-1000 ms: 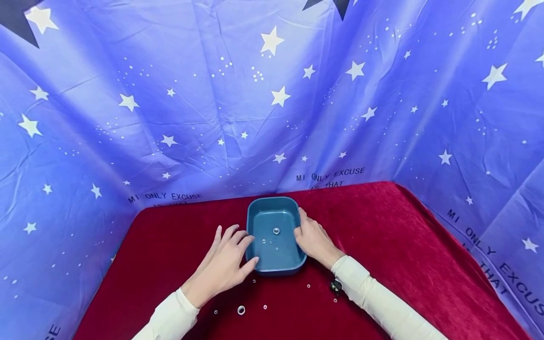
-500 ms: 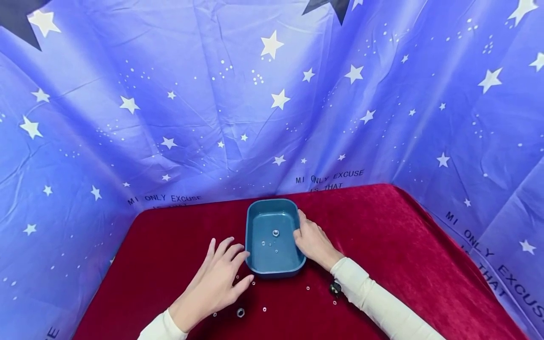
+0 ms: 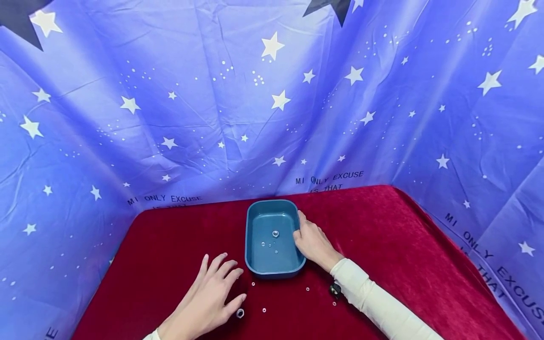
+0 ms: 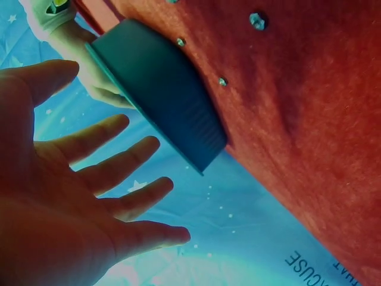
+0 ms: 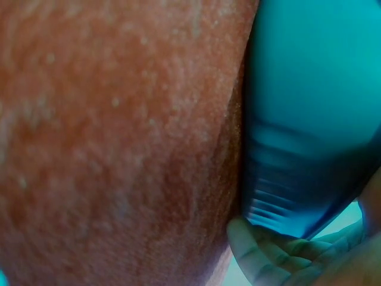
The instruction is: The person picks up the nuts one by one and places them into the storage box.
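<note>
A teal, rounded rectangular plastic bin (image 3: 272,265) sits on the red cloth in the head view. Inside it lie one larger metal nut (image 3: 275,233) and several tiny ones. My right hand (image 3: 316,242) grips the bin's right side, thumb over the rim; fingers (image 5: 262,256) show against its outer wall in the right wrist view. My left hand (image 3: 208,293) hovers to the lower left of the bin, fingers spread and holding nothing. Just beside its thumb rests another larger nut (image 3: 240,313). The left wrist view shows the bare palm, with the bin (image 4: 161,83) beyond.
Small nuts lie scattered in front of the bin, among them one nut (image 3: 253,284) near its front edge, another nut (image 3: 264,310) closer to me, and a nut (image 3: 308,289) towards the right forearm. A star-patterned blue curtain (image 3: 238,118) surrounds the table (image 3: 374,222).
My left hand has drawn back from the bin's left rim, down and left towards me, beside the larger loose nut. The right hand keeps its grip and the bin stays in place.
</note>
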The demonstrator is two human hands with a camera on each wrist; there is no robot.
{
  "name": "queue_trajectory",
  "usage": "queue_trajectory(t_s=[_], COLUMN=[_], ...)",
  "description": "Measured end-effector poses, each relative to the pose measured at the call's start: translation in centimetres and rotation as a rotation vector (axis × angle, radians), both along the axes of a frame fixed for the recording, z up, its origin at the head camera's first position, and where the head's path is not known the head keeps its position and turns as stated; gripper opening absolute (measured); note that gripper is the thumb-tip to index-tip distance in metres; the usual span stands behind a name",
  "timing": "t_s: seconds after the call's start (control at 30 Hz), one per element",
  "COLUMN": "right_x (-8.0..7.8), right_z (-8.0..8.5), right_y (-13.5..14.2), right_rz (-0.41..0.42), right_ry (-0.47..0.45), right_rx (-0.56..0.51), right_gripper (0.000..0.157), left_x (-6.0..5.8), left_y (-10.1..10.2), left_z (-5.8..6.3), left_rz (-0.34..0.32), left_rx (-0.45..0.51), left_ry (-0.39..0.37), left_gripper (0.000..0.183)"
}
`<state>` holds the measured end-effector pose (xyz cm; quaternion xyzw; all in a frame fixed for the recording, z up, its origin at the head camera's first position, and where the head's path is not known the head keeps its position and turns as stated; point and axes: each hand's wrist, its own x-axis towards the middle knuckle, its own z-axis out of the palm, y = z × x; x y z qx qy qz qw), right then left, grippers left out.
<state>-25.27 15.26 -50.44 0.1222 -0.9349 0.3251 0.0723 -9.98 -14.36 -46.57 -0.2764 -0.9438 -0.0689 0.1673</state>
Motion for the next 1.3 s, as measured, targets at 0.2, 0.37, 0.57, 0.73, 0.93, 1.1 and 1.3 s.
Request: queue_trajectory(t_s=[0.2, 0.37, 0.57, 0.73, 0.93, 1.1, 1.3], right_x=[0.0, -0.1, 0.0, 0.0, 0.1, 0.1, 0.2], right_z=[-0.1, -0.2, -0.1, -0.1, 0.0, 0.0, -0.1], right_y=[0.0, 0.0, 0.1, 0.0, 0.0, 0.0, -0.1], right_rz=[-0.002, -0.006, -0.010, -0.008, -0.011, -0.011, -0.013], right_ry=[-0.015, -0.014, -0.023, -0.023, -0.023, -0.015, -0.015], right_rx=[0.001, 0.006, -0.009, -0.009, -0.017, -0.018, -0.028], right_gripper=[0.071, 0.071, 0.071, 0.070, 0.070, 0.070, 0.069], left_x=[0.6, 1.1, 1.3, 1.5, 1.4, 1.4, 0.9], left_y=[-0.4, -0.6, -0.7, -0.9, -1.0, -1.0, -1.4], left_z=[-1.2, -2.1, -3.2, -3.9, -4.5, -4.8, -6.9], left_rz=[-0.059, -0.099, -0.130, -0.143, -0.164, -0.170, -0.207], left_rx=[-0.021, -0.029, -0.104, -0.143, -0.153, -0.158, -0.153], left_ry=[0.071, 0.037, 0.072, 0.116, 0.165, 0.165, 0.167], left_gripper=[0.047, 0.047, 0.045, 0.047, 0.051, 0.051, 0.050])
